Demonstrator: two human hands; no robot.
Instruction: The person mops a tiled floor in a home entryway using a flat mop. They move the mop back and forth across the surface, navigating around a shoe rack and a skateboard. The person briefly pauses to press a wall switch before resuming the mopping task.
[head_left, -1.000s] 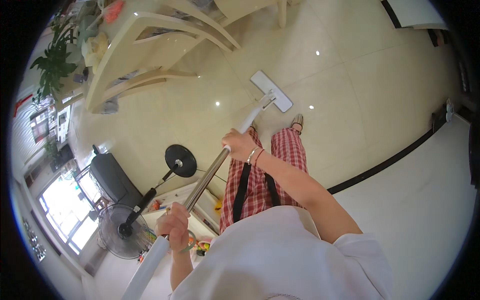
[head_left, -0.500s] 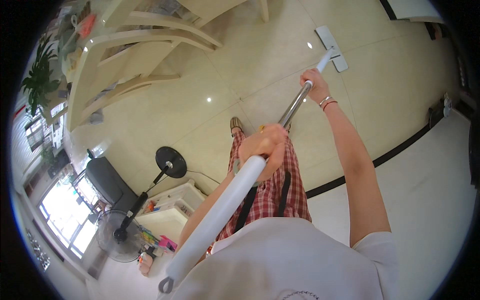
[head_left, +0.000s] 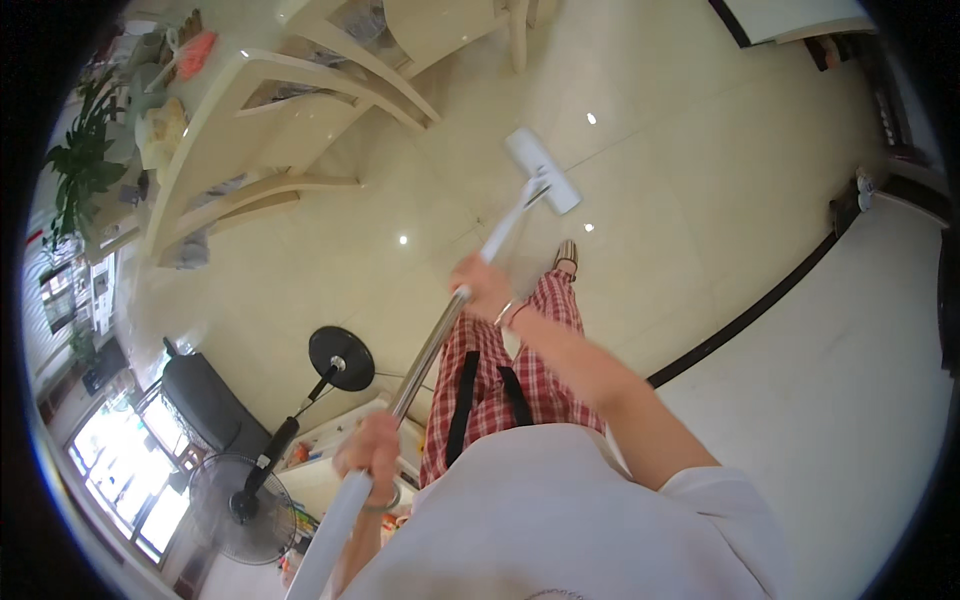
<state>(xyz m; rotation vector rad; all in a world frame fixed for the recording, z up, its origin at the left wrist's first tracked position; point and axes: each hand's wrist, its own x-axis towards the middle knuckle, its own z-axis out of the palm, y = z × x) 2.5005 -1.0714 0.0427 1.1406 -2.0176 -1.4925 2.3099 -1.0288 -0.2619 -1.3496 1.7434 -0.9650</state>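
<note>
A flat mop (head_left: 428,350) with a white and silver pole runs slantwise from the lower left up toward the middle. My left hand (head_left: 370,452) is wrapped round the pole near its upper white grip, close to my waist. Farther down, my right hand (head_left: 482,286) closes round the pole where the silver tube meets the white lower part. The white mop head (head_left: 542,170) lies flat on the glossy cream tile floor (head_left: 660,180), ahead of my feet. One striped shoe (head_left: 567,257) shows just below it.
Cream wooden chairs (head_left: 290,110) stand at the upper left. A standing fan (head_left: 243,505) with a round black base (head_left: 341,358) is at the left, beside a dark grey case (head_left: 215,400) and a low white cabinet (head_left: 330,440). A dark curved strip (head_left: 750,318) edges the floor at right.
Both hands have moved left and back toward my body with the pole. The mop head has slid left and nearer over the tiles, and my right foot now shows in front.
</note>
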